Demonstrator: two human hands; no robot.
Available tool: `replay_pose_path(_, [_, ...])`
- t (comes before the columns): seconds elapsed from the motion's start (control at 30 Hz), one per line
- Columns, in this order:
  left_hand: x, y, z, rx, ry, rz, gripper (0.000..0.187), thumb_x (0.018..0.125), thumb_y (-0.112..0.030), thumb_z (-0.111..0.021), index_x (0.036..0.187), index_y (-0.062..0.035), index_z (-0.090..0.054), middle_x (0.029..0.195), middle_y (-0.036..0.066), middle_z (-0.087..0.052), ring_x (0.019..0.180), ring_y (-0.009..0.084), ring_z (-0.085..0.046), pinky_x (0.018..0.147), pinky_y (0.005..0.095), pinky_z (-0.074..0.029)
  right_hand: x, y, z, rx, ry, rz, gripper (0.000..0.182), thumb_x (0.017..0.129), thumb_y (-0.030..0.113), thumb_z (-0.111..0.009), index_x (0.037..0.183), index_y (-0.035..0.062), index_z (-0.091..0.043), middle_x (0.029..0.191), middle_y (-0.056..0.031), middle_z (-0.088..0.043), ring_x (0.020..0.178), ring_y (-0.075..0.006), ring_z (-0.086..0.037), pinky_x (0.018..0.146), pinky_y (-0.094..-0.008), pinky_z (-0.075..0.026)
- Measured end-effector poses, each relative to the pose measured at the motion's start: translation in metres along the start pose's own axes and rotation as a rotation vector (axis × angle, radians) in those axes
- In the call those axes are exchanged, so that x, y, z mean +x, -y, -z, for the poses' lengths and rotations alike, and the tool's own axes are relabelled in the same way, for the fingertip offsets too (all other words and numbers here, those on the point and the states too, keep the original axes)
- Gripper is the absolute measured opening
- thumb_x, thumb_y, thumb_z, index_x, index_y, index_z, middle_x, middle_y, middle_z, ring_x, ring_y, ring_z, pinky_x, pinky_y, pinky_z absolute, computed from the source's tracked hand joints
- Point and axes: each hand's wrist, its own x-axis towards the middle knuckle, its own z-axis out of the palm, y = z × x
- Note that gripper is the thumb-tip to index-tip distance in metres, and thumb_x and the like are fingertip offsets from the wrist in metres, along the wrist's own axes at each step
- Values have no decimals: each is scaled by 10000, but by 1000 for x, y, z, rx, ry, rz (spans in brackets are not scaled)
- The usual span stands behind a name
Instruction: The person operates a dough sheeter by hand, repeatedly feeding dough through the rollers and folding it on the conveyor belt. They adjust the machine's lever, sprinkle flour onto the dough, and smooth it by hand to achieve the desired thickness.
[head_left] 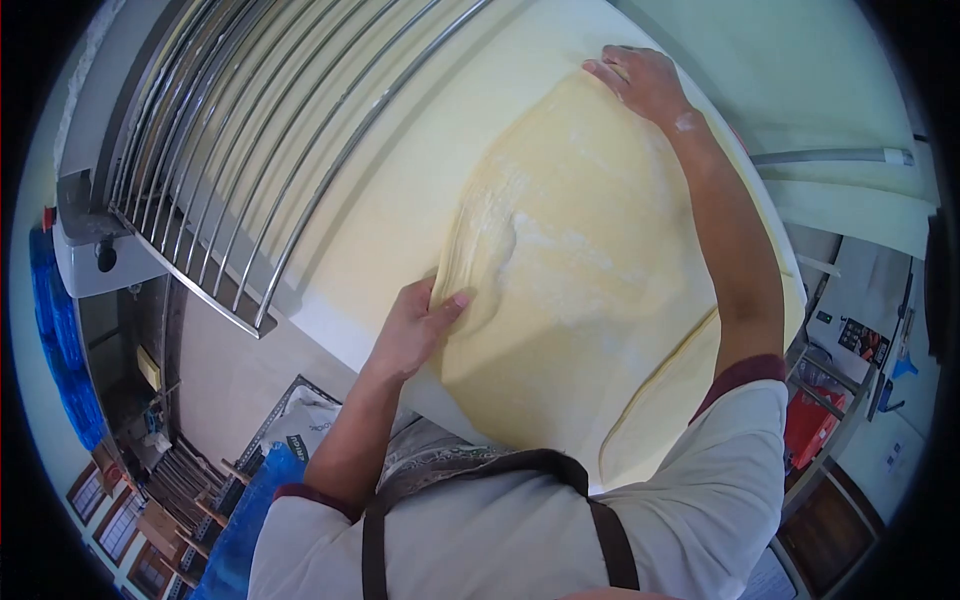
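A wide, pale yellow dough sheet point(600, 240), dusted with flour in patches, lies on a white work surface point(400, 180). Its left margin is folded or layered. My left hand point(425, 325) pinches that near-left edge, thumb on top and the fingers hidden underneath. At the far end, my right hand point(645, 85) is closed on the sheet's upper corner, fingers curled over it. My right forearm crosses above the dough's right side. Another edge of dough point(660, 385) shows at the lower right, under or beside the sheet.
A curved metal bar guard point(330, 170) of a machine rises over the surface at the left, its frame point(110, 240) beyond. A grey rod point(830, 157) sticks out at the right. Shelving with a red item point(815, 425) stands lower right; blue plastic sheeting point(250, 520) hangs lower left.
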Motion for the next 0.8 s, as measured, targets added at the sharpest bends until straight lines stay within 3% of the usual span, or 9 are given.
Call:
replay_pose_path(0.1, [-2, -7, -4, 137, -34, 37, 250, 913, -166, -591, 1049, 43, -604, 874, 49, -657, 747, 98, -588, 666, 270, -483, 2, 14, 6, 171, 70, 128, 362, 872, 415, -614, 863, 54, -638, 824, -129, -664, 830, -299, -623, 744, -384, -477])
replay_pose_path(0.2, [-13, -22, -18, 475, -76, -74, 210, 895, -141, -604, 1024, 25, -618, 839, 84, -667, 722, 120, -604, 639, 286, -484, 6, 9, 35, 358, 409, 122, 286, 840, 336, -662, 931, 65, -666, 962, -122, -671, 933, -282, -621, 816, -400, -468])
replay_pose_path(0.33, [-64, -38, -62, 934, -11, -362, 204, 883, -139, -612, 1036, -4, -617, 822, 147, -668, 678, 225, -639, 618, 328, -494, -71, -62, 74, 953, 512, -40, 738, 873, 505, -557, 1373, 51, -260, 1431, -151, -261, 1339, -271, -222, 1100, -418, -195])
replay_pose_path(0.4, [-77, -32, -85, 1058, 90, -547, 246, 878, -146, -616, 1085, -15, -600, 884, 171, -665, 734, 282, -645, 661, 359, -505, -116, -70, 105, 762, 268, 40, 535, 844, 377, -613, 1227, 60, -416, 1319, -132, -403, 1215, -263, -364, 1033, -399, -290])
replay_pose_path(0.43, [-81, -24, -99, 1087, 150, -614, 277, 875, -150, -618, 1118, -18, -589, 944, 182, -663, 796, 306, -644, 707, 374, -512, -150, -59, 125, 413, 15, 134, 213, 806, 207, -697, 970, 73, -675, 1091, -105, -646, 989, -259, -605, 896, -375, -453])
replay_pose_path(0.57, [-80, 13, -141, 1029, 844, -723, 413, 873, -161, -608, 1254, -28, -525, 1207, 207, -584, 1101, 329, -576, 945, 425, -459, -306, -42, 68, 1513, -297, -636, 371, 874, 115, -620, 1210, -16, -532, 1147, -78, -576, 1121, -193, -526, 968, -337, -419])
replay_pose_path(0.63, [-50, 21, -132, 974, 707, -875, 474, 886, -188, -593, 1316, -24, -482, 1342, 203, -489, 1268, 344, -449, 1070, 423, -350, -318, -6, 71, 1565, -370, -715, 370, 865, 104, -619, 1211, -1, -539, 1157, -74, -568, 1095, -182, -533, 945, -330, -431])
replay_pose_path(0.73, [13, -5, -126, 914, 161, -894, 518, 945, -254, -513, 1382, -1, -392, 1384, 233, -439, 1301, 380, -405, 1087, 415, -320, -323, 12, 52, 1420, -423, -760, 369, 841, 62, -617, 1201, 21, -548, 1142, -70, -570, 1067, -168, -537, 898, -312, -454])
replay_pose_path(0.8, [51, -1, -138, 1063, 142, -877, 602, 974, -307, -425, 1453, 1, -226, 1482, 238, -278, 1383, 359, -268, 1129, 424, -222, -313, 8, 40, 1259, -437, -755, 375, 820, 31, -621, 1189, 38, -555, 1126, -70, -574, 1035, -166, -545, 864, -299, -467])
